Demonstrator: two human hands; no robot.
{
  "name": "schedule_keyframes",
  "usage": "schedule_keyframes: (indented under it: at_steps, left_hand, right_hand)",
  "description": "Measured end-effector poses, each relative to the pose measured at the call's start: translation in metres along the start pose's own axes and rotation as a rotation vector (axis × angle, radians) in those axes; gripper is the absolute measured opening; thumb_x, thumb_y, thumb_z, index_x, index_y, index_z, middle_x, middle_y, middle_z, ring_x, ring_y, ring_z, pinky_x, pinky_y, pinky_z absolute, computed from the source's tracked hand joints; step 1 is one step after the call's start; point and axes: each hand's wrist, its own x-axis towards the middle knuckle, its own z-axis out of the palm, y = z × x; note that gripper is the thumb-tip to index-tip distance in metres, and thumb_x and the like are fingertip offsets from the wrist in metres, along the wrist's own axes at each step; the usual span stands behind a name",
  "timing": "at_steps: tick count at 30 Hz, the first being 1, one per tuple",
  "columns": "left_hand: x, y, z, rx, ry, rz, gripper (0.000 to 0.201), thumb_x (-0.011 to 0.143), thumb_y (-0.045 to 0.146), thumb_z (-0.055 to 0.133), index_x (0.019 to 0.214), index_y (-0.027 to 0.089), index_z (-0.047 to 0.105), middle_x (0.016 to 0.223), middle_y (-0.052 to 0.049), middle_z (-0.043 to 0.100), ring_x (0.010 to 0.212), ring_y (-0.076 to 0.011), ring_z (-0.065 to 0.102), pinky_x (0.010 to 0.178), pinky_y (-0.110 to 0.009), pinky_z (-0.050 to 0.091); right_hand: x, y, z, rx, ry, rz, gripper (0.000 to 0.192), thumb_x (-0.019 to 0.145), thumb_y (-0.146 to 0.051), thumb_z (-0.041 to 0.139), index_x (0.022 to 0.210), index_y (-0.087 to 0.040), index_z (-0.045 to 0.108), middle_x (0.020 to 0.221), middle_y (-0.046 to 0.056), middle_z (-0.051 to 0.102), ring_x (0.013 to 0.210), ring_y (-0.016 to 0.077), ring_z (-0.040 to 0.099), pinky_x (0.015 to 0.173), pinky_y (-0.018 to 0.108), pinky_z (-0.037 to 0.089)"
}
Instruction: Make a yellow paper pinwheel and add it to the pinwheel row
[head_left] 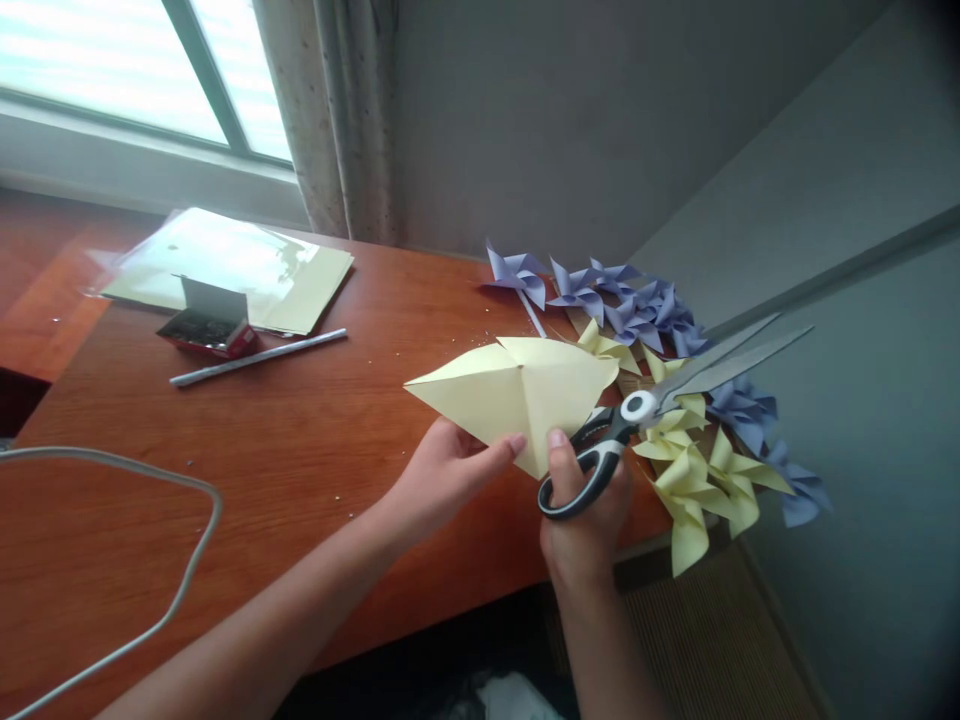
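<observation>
A pale yellow folded paper (517, 390) is held above the wooden desk (300, 450), near its front right edge. My left hand (442, 475) pinches the paper's lower edge from the left, thumb on top. My right hand (585, 510) pinches the same bottom corner with its thumb while its fingers sit in the black handles of a pair of scissors (660, 400). The scissor blades are slightly apart and point up and to the right, away from the paper.
Purple paper pinwheels (622, 300) and yellow paper pinwheels (697, 470) lie along the desk's right edge by the grey wall. At the back left are a plastic sleeve of yellow sheets (232, 265), a small red box (206, 325) and a white stick (259, 357). A grey cable (187, 560) loops at the left.
</observation>
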Motion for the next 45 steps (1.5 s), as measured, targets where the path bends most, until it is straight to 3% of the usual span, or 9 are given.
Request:
schedule_keyframes:
  at_steps: [3, 6, 9, 12, 14, 17, 21, 31, 45]
  left_hand:
    - [0.002, -0.001, -0.001, 0.058, 0.188, 0.014, 0.031, 0.078, 0.034, 0.080, 0.102, 0.014, 0.075, 0.101, -0.011, 0.079, 0.098, -0.0280, 0.072, 0.083, -0.033, 0.056]
    - [0.002, 0.007, -0.006, 0.111, 0.253, 0.064, 0.021, 0.080, 0.034, 0.078, 0.087, 0.014, 0.076, 0.085, -0.007, 0.078, 0.083, -0.0231, 0.071, 0.073, -0.029, 0.054]
    - [0.003, 0.015, -0.013, 0.143, 0.308, 0.098, 0.026, 0.082, 0.036, 0.076, 0.071, 0.013, 0.074, 0.073, -0.007, 0.075, 0.071, -0.0195, 0.067, 0.068, -0.027, 0.051]
    - [0.005, 0.017, -0.020, 0.070, 0.353, 0.113, 0.026, 0.081, 0.038, 0.076, 0.076, 0.013, 0.074, 0.072, -0.006, 0.073, 0.069, -0.0183, 0.065, 0.067, -0.028, 0.051]
    - [0.006, 0.016, -0.024, 0.015, 0.376, 0.130, 0.025, 0.081, 0.038, 0.077, 0.080, 0.013, 0.074, 0.072, -0.005, 0.071, 0.067, -0.0173, 0.064, 0.067, -0.028, 0.051]
    - [0.006, 0.014, -0.026, 0.033, 0.392, 0.156, 0.025, 0.081, 0.037, 0.076, 0.077, 0.013, 0.073, 0.070, -0.005, 0.070, 0.067, -0.0165, 0.063, 0.067, -0.027, 0.051]
    - [0.004, 0.014, -0.024, 0.152, 0.393, 0.185, 0.028, 0.084, 0.037, 0.072, 0.071, 0.013, 0.072, 0.071, -0.005, 0.070, 0.067, -0.0166, 0.062, 0.065, -0.027, 0.050]
    - [0.000, 0.023, -0.009, 0.264, 0.317, 0.218, 0.019, 0.085, 0.032, 0.070, 0.083, 0.014, 0.075, 0.078, -0.006, 0.076, 0.071, -0.0211, 0.070, 0.065, -0.028, 0.055]
    - [-0.001, 0.023, -0.010, 0.270, 0.309, 0.204, 0.020, 0.087, 0.031, 0.068, 0.079, 0.013, 0.072, 0.077, -0.006, 0.075, 0.071, -0.0212, 0.071, 0.065, -0.027, 0.057]
  right_hand:
    - [-0.007, -0.012, 0.012, 0.014, 0.146, 0.029, 0.027, 0.088, -0.049, 0.059, 0.097, -0.024, 0.062, 0.089, 0.010, 0.072, 0.088, 0.0282, 0.068, 0.078, 0.039, 0.053]
    - [-0.009, -0.019, 0.011, 0.107, 0.056, 0.007, 0.029, 0.087, -0.052, 0.063, 0.093, -0.024, 0.061, 0.086, 0.007, 0.068, 0.083, 0.0247, 0.065, 0.079, 0.038, 0.051]
    - [-0.012, -0.013, 0.000, 0.262, -0.078, -0.060, 0.039, 0.087, -0.061, 0.061, 0.094, -0.023, 0.061, 0.078, 0.002, 0.061, 0.075, 0.0213, 0.061, 0.075, 0.036, 0.049]
    - [-0.018, -0.002, -0.016, 0.334, -0.302, -0.029, 0.047, 0.084, -0.068, 0.060, 0.092, -0.022, 0.063, 0.076, 0.002, 0.059, 0.072, 0.0198, 0.057, 0.068, 0.033, 0.046]
    - [-0.023, 0.001, -0.027, 0.262, -0.440, 0.046, 0.047, 0.079, -0.067, 0.068, 0.092, -0.021, 0.064, 0.074, 0.002, 0.059, 0.068, 0.0183, 0.055, 0.063, 0.030, 0.044]
    - [-0.030, -0.001, -0.040, 0.127, -0.522, 0.154, 0.046, 0.082, -0.062, 0.068, 0.098, -0.019, 0.063, 0.079, 0.001, 0.058, 0.072, 0.0167, 0.053, 0.065, 0.028, 0.042]
    - [-0.032, -0.007, -0.046, -0.004, -0.654, 0.185, 0.045, 0.084, -0.059, 0.067, 0.100, -0.018, 0.062, 0.082, 0.001, 0.056, 0.075, 0.0169, 0.052, 0.065, 0.027, 0.041]
    - [-0.027, -0.013, -0.038, 0.232, -0.766, 0.265, 0.050, 0.080, -0.067, 0.067, 0.092, -0.019, 0.061, 0.078, 0.001, 0.055, 0.074, 0.0173, 0.052, 0.069, 0.028, 0.042]
    - [-0.034, 0.000, -0.026, 0.291, -0.670, 0.237, 0.055, 0.074, -0.072, 0.066, 0.088, -0.019, 0.064, 0.073, 0.001, 0.053, 0.067, 0.0174, 0.050, 0.062, 0.030, 0.039]
